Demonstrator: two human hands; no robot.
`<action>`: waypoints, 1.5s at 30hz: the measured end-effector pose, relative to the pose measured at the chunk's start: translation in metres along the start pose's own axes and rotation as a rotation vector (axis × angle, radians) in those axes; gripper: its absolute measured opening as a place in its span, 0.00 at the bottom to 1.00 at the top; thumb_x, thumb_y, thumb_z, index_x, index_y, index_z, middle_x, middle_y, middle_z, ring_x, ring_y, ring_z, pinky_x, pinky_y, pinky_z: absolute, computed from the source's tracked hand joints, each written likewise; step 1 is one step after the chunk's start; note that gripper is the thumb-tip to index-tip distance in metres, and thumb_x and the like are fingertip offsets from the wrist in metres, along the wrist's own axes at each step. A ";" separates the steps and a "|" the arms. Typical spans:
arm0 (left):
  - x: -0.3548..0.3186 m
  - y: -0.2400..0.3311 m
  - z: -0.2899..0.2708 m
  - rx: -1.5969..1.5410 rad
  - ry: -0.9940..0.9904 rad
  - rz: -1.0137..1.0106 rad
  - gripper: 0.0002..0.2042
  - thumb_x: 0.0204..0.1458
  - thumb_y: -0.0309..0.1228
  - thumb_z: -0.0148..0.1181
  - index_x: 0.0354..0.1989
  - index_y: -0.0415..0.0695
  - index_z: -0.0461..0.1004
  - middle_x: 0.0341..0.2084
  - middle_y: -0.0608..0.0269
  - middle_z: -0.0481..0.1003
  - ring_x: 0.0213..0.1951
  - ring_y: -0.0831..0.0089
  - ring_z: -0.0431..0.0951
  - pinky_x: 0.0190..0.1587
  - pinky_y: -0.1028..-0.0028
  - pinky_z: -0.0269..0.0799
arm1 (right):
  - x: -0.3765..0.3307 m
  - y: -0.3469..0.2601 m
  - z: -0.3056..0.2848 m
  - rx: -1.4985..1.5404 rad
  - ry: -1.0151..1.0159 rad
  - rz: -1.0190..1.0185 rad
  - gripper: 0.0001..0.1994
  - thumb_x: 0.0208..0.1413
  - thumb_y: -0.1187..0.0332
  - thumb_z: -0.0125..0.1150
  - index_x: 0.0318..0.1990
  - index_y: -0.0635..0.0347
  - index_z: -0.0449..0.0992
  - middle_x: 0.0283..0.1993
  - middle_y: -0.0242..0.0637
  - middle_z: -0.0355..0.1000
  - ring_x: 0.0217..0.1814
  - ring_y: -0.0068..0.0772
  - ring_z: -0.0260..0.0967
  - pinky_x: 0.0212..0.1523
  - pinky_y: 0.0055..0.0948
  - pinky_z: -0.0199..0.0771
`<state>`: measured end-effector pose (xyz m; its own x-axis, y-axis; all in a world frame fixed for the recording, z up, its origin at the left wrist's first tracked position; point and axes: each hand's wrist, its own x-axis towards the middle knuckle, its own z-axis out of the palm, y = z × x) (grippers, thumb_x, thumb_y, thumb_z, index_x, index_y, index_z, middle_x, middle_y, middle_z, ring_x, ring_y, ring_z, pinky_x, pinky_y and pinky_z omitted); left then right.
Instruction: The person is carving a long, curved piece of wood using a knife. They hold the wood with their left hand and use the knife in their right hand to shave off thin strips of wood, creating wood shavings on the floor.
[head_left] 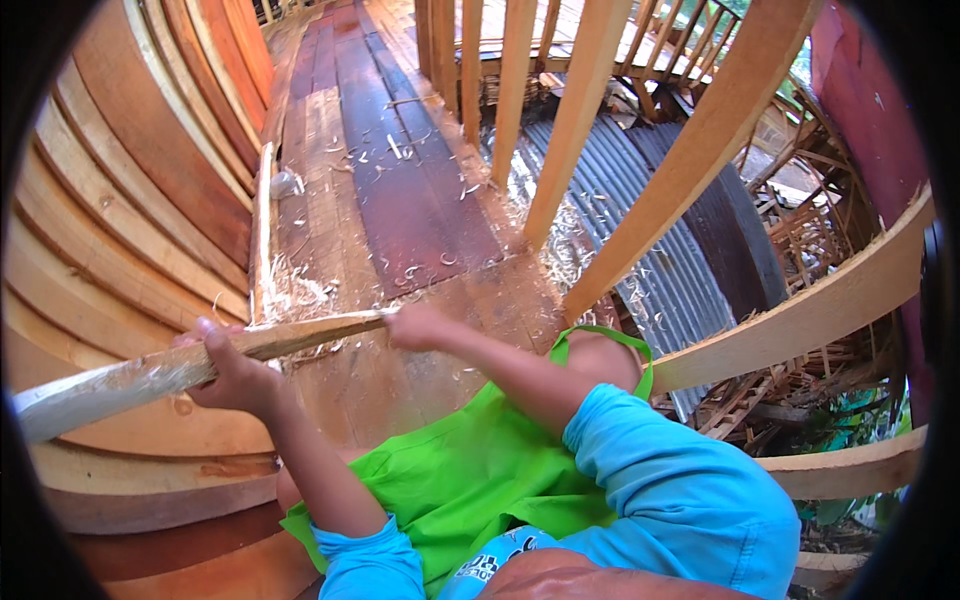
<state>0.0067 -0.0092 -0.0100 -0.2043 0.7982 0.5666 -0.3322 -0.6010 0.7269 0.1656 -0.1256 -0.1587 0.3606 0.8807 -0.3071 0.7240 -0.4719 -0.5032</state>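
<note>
A long pale wooden pole [130, 388] slants across my front, its thick whitish end at the left rim and its narrow end near my right hand. My left hand [232, 368] is wrapped round the pole from below, thumb up against its side. My right hand [418, 328] is a closed fist at the narrow end, slightly blurred. What sits inside that fist, the pole's tip or a tool's handle, I cannot make out. Curled wood shavings [295, 292] lie heaped on the plank floor just beyond the pole.
Upright boards form a wall [150, 215] close on my left. Wooden balusters [575, 120] stand on my right, with corrugated metal sheets [640, 220] and scrap wood below them. More shavings scatter over the floor planks [400, 190]. A green apron [470, 465] covers my lap.
</note>
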 end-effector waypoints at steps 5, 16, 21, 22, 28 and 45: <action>-0.008 0.003 0.006 0.043 0.089 -0.040 0.10 0.53 0.30 0.60 0.27 0.40 0.67 0.17 0.63 0.69 0.21 0.74 0.69 0.27 0.74 0.67 | -0.019 -0.025 -0.013 0.239 0.087 0.086 0.20 0.60 0.61 0.44 0.39 0.72 0.75 0.42 0.62 0.74 0.46 0.60 0.72 0.49 0.51 0.71; -0.005 -0.001 0.003 0.019 0.089 0.030 0.11 0.53 0.31 0.62 0.26 0.39 0.66 0.20 0.61 0.69 0.21 0.74 0.70 0.26 0.74 0.69 | -0.021 -0.057 -0.023 0.372 0.114 0.099 0.20 0.61 0.61 0.42 0.37 0.72 0.76 0.38 0.61 0.74 0.42 0.60 0.74 0.45 0.49 0.72; 0.001 -0.009 0.001 -0.034 0.092 -0.095 0.12 0.50 0.31 0.65 0.31 0.39 0.67 0.19 0.61 0.69 0.22 0.73 0.70 0.26 0.72 0.70 | -0.006 0.026 0.013 0.405 0.071 0.263 0.21 0.63 0.59 0.43 0.36 0.72 0.76 0.36 0.62 0.74 0.40 0.59 0.74 0.43 0.49 0.72; 0.003 -0.007 0.003 -0.019 0.084 -0.052 0.12 0.49 0.31 0.65 0.30 0.40 0.66 0.18 0.61 0.69 0.22 0.72 0.70 0.26 0.71 0.70 | -0.005 0.020 0.008 0.328 0.116 0.236 0.22 0.64 0.58 0.43 0.36 0.71 0.76 0.36 0.62 0.74 0.40 0.58 0.74 0.43 0.49 0.72; 0.005 -0.004 0.000 0.019 0.143 -0.005 0.12 0.49 0.30 0.65 0.30 0.39 0.66 0.19 0.61 0.68 0.22 0.72 0.70 0.27 0.71 0.71 | -0.018 -0.046 -0.016 0.276 0.067 0.050 0.23 0.64 0.58 0.40 0.38 0.72 0.76 0.38 0.61 0.75 0.43 0.61 0.73 0.48 0.49 0.70; 0.002 0.003 0.014 -0.059 0.085 -0.049 0.12 0.48 0.28 0.64 0.30 0.38 0.65 0.21 0.61 0.68 0.22 0.73 0.71 0.25 0.71 0.71 | 0.009 0.036 0.025 0.189 0.186 0.274 0.23 0.63 0.59 0.42 0.37 0.76 0.75 0.38 0.66 0.73 0.44 0.65 0.72 0.50 0.52 0.70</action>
<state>0.0179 -0.0100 -0.0014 -0.2631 0.8286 0.4942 -0.3971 -0.5598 0.7273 0.1798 -0.1353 -0.1998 0.6394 0.7046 -0.3078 0.4704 -0.6751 -0.5683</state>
